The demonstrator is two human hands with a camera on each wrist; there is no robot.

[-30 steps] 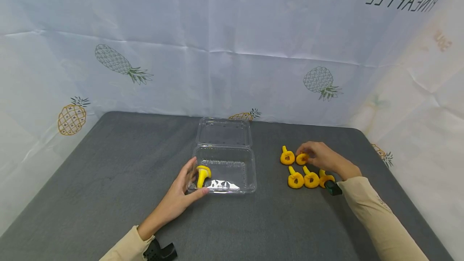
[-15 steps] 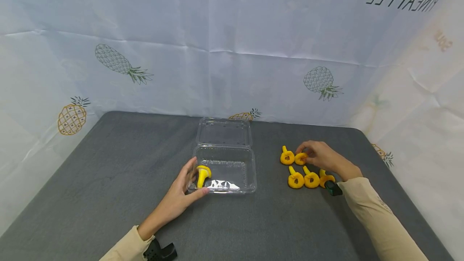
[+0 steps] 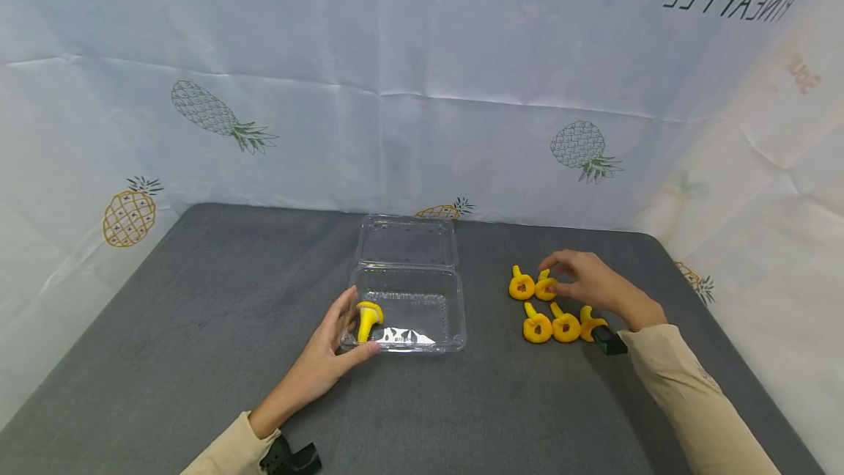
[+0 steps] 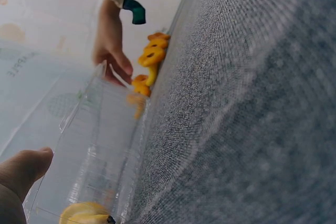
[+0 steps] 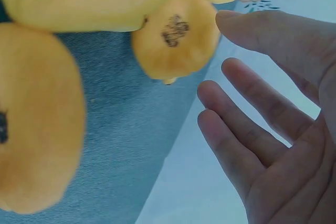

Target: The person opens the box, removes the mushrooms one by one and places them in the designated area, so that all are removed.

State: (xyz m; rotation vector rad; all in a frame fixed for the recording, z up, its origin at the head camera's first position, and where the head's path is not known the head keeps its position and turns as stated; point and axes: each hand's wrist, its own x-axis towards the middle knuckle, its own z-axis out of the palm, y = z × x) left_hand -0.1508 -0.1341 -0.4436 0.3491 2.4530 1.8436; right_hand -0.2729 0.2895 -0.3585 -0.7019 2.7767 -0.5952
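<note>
Left grip (image 3: 327, 352): thumb and fingers curl round the near left corner of the clear box (image 3: 422, 314) on the grey surface (image 3: 198, 299).
Boxed piece (image 3: 368, 317): yellow, upright inside the box, just past the left fingertips.
Right grip (image 3: 589, 284): fingers spread, relaxed, holding nothing.
Yellow pieces (image 3: 537, 328): five, clustered at and just left of the right fingertips; the nearest piece (image 3: 544, 287) lies at the fingertips.
</note>
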